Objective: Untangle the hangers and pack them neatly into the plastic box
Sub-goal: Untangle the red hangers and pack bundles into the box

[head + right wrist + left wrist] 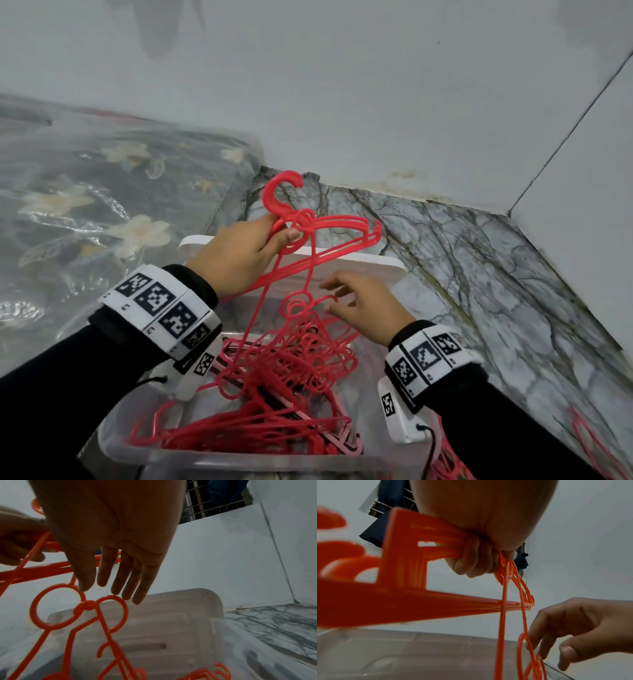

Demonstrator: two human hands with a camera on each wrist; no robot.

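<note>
My left hand (239,253) grips a small bunch of red plastic hangers (329,233) by their necks, held up above the clear plastic box (113,442); their hooks (279,192) point up. In the left wrist view the fingers (476,563) curl tightly round the bunch. One more hanger (301,305) dangles from the bunch, still caught in the tangled red pile (274,387) inside the box. My right hand (363,301) hovers open beside that dangling hanger, its fingertips (118,589) right at the hanger's rings (56,607).
The box's white lid (342,263) leans behind the box. A bag wrapped in clear plastic (102,205) lies at the left. Marble floor (479,274) and white walls close in at the right. More red hangers (589,445) lie on the floor at the lower right.
</note>
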